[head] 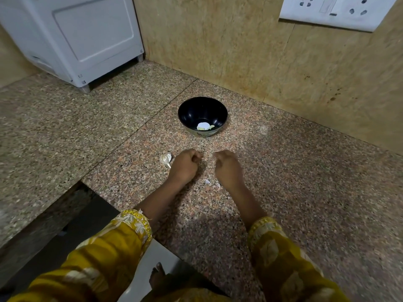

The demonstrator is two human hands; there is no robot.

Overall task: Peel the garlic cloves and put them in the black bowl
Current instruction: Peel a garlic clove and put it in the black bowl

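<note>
The black bowl (202,105) stands on the granite counter near the wall, with a few peeled pale cloves (204,126) at its bottom. My left hand (185,165) is curled into a fist in front of the bowl, thumb against the fingers; nothing shows inside it. An unpeeled piece of garlic (166,159) lies on the counter just left of that hand. My right hand (227,167), slightly blurred, is curled too, and a small white scrap of garlic peel (213,154) shows at its fingertips. Loose peel (209,182) lies between my wrists.
A white appliance (87,40) stands at the back left on short feet. A tan stone wall with a white socket panel (335,12) runs behind the bowl. The counter edge drops off at the lower left, where the floor and a bare foot (158,277) show.
</note>
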